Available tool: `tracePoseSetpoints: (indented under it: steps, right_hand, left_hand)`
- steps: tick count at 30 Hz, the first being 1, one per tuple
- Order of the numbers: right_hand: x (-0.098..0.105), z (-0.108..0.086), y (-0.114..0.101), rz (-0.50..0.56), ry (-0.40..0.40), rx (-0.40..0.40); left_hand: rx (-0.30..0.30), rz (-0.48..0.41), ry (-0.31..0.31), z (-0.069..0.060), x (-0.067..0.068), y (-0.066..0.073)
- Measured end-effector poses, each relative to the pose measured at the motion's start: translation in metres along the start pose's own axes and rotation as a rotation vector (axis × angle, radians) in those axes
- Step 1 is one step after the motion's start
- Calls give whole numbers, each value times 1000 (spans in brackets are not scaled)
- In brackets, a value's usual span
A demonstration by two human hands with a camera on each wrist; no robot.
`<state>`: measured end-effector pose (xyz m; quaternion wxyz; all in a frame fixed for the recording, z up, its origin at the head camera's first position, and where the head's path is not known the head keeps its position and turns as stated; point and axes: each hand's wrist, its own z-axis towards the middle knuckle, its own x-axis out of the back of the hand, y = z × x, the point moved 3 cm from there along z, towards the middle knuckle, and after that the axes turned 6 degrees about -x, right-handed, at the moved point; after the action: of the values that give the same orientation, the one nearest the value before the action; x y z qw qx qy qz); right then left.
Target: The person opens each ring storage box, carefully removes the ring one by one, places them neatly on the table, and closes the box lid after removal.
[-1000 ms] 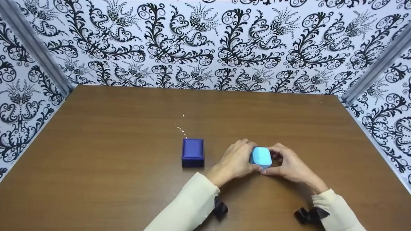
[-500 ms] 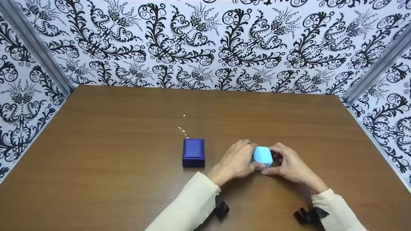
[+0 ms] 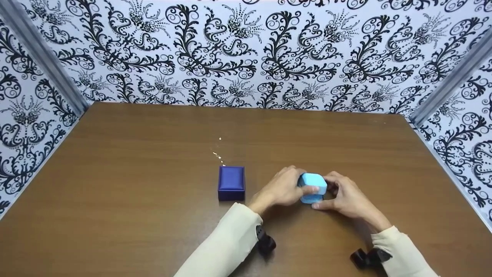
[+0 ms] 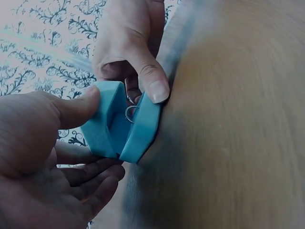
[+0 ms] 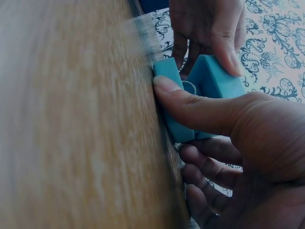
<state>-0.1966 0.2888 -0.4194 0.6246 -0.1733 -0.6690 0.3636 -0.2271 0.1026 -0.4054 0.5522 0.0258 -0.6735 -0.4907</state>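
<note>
Two cream sleeves (image 3: 226, 238) lie nearest the viewer, on the near side of the blue box (image 3: 317, 186), each bearing a black device (image 3: 266, 243) at the wrist. The left hand (image 3: 282, 188), left of the blue box, pinches its lid (image 3: 313, 179), with the left thumb (image 4: 78, 110) against the lid's near face. The right hand (image 3: 346, 198), right of the blue box, grips its base (image 3: 309, 199), with the right thumb (image 5: 198, 109) pressed to the near side. The hands are thus close together, one to each half. The lid is tilted up from the base, which stands on the brown table (image 3: 153, 154). A ring (image 4: 127, 113) shows in the gap; its lower part is obscured, so its exact seating cannot be told. Left of the blue box, and apart from it, stands a purple box (image 3: 231, 180) with its top down. Beyond and left of the blue box, pale flecks (image 3: 219, 156) show on the table. Farthest, behind the blue box, rises a white wall (image 3: 230, 50) with black scrollwork.
</note>
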Motion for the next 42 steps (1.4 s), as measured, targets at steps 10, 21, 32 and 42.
tracePoseSetpoints:
  steps: [10,21,32,42]
  right_hand:
    - [0,-2,-3,-9,11,-18]
    - [0,0,-1,-19,33,-23]
    - [0,1,-1,-2,34,-37]
    - [1,0,-2,-11,30,-49]
  left_hand:
    - [111,-268,21,4,2,-4]
    - [224,-434,112,7,-1,-8]
    - [213,-464,194,5,-1,-10]
    - [208,-410,295,-9,7,-8]
